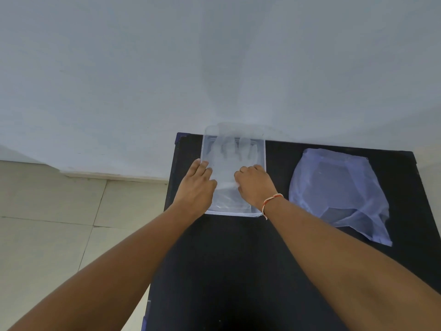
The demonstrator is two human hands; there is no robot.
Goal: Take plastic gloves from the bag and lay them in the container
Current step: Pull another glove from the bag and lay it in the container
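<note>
A view from above, looking down past two bare forearms that reach forward over a black table (238, 259). At far left lies a pale tiled floor (47, 211), meeting a plain white wall (143, 68) that fills the upper half of the scene.

On the table's far left part sits a clear, shallow rectangular container (259, 149), its far end against the wall. A see-through plastic glove (230, 151) lies flat inside it, fingers pointing away toward the wall, cuff toward the viewer.

The left hand (196, 185) rests palm down on the container's left edge, fingers held close together and laid flat; it grips nothing. Just to its right, the right hand (254, 185) sits over the glove's middle with fingers curled downward, pressing on the plastic; whether it pinches the film cannot be told. A red and white thread (270, 201) circles the right wrist.

Further right, apart from the container, a crumpled translucent bluish plastic bag (338, 194) lies on the table, its contents unclear.
</note>
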